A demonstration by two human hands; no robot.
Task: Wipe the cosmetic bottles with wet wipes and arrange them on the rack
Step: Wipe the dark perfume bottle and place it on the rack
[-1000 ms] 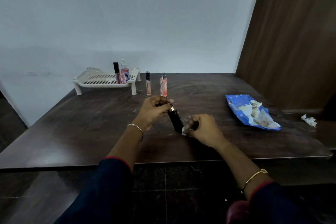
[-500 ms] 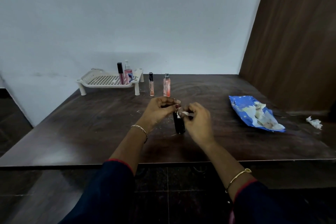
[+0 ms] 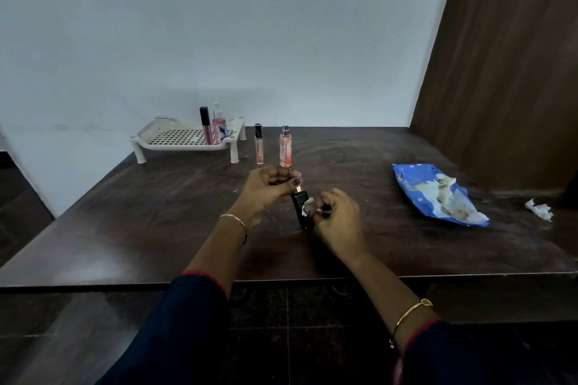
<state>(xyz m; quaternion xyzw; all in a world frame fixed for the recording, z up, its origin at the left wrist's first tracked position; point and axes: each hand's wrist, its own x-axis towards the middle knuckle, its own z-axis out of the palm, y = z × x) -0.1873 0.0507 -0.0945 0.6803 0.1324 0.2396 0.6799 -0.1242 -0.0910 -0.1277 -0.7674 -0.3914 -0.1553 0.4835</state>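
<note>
My left hand (image 3: 266, 191) grips the top of a black bottle (image 3: 300, 206) that stands upright on the dark table (image 3: 156, 212). My right hand (image 3: 339, 219) pinches a small white wet wipe (image 3: 307, 207) against the bottle's side. A white perforated rack (image 3: 184, 138) sits at the back left with a dark lip gloss tube (image 3: 205, 126) and a pink spray bottle (image 3: 218, 125) on it. To the right of the rack stand a slim black-capped tube (image 3: 258, 144) and a pink spray bottle (image 3: 286, 147).
A blue wet wipe pack (image 3: 434, 194) lies open at the right with wipes spilling out. A crumpled used wipe (image 3: 539, 209) lies further right. A brown wooden panel (image 3: 506, 56) rises at the back right. The table's front edge runs just below my wrists.
The black bottle went from tilted to upright. My right hand moved with the wipe from the bottle's lower end up along its side.
</note>
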